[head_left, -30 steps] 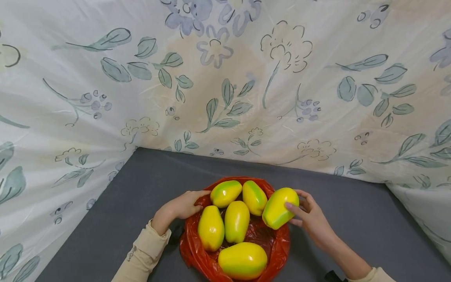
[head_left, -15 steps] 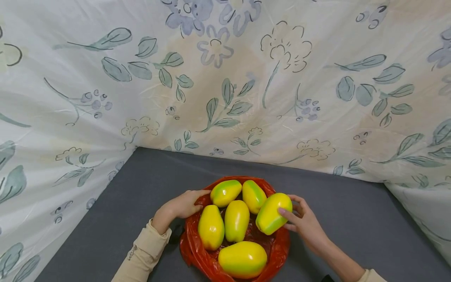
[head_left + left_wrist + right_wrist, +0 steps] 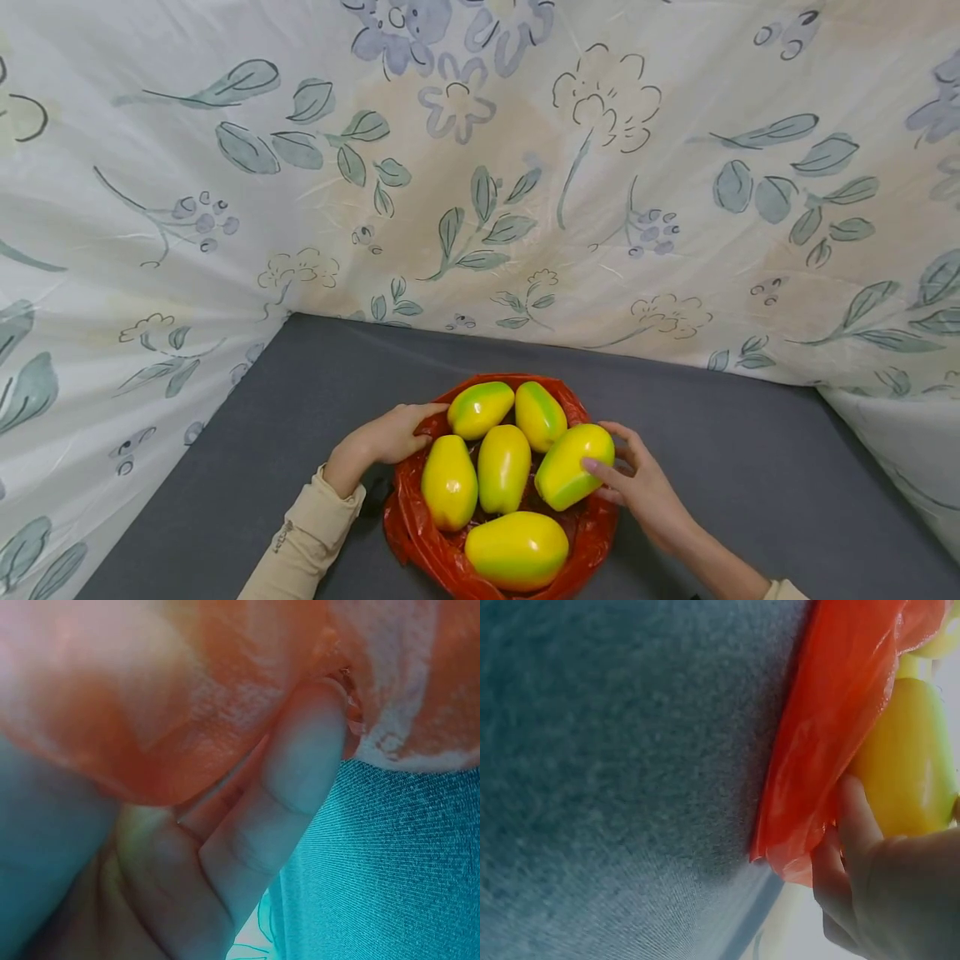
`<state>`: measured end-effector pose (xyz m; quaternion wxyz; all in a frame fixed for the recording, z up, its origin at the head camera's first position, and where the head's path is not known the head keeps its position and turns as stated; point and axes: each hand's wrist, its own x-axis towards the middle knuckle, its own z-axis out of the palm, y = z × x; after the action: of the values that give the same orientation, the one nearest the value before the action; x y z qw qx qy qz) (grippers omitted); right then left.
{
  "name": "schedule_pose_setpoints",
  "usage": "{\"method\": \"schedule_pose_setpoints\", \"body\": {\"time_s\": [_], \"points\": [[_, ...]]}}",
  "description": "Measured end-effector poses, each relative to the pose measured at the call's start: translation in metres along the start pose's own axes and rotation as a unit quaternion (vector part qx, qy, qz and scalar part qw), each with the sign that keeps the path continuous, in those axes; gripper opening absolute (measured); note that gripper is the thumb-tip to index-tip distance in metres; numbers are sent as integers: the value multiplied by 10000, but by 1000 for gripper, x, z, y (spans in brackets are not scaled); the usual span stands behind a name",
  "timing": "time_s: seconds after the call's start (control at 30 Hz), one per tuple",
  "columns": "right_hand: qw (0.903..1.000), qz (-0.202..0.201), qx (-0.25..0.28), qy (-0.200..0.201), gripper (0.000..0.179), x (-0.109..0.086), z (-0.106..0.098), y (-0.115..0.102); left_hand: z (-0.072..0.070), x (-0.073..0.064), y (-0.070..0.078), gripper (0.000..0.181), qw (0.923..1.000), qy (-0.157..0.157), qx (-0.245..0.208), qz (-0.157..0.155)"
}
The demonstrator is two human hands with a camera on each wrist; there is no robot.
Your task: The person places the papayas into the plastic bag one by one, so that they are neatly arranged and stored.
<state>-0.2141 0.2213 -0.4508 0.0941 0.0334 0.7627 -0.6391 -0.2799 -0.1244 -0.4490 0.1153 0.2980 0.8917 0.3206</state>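
My right hand [image 3: 647,490] holds a glossy yellow-green papaya [image 3: 573,467] at the right inside of a red plastic bag [image 3: 596,546]. The thumb lies on its top and the fingers are round its far side; in the right wrist view that papaya [image 3: 907,757] sits within the bag's red wall [image 3: 832,712]. My left hand [image 3: 386,435] grips the bag's left rim, and in the left wrist view its fingers [image 3: 300,765] press against the thin, crinkled plastic [image 3: 187,712]. Several other papayas lie in the bag, one of them [image 3: 517,550] lengthwise at the near side.
The bag stands with its mouth rolled wide on a dark grey tabletop [image 3: 360,358]. Floral white cloth [image 3: 480,208] hangs behind the table and along both sides.
My right hand has moved left and lower, bringing its papaya from over the bag's right rim down inside, beside the others. The left hand has stayed on the rim.
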Motion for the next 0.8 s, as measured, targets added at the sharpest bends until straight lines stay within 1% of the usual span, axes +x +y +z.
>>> {"method": "schedule_pose_setpoints", "body": {"time_s": [0.1,0.2,0.43,0.53,0.67,0.8], "points": [[9999,106,38,-104,62,0,0,2,0,0,0,51,10000,8,-35,-13],[9998,153,47,-98,57,-1,-1,3,0,0,0,51,10000,-1,-79,-36],[10000,5,-38,-72,51,0,-5,6,1,1,-1,51,9999,-24,-140,-38],[9994,-63,-135,-298,55,0,-7,7,1,1,-2,50,9999,-28,-158,-50],[9958,-262,-481,-733,63,0,-10,6,0,0,-1,50,9998,-22,-176,-75],[9917,-323,-857,-901,66,2,-12,4,0,0,-1,51,9998,-9,-183,-50]]}}
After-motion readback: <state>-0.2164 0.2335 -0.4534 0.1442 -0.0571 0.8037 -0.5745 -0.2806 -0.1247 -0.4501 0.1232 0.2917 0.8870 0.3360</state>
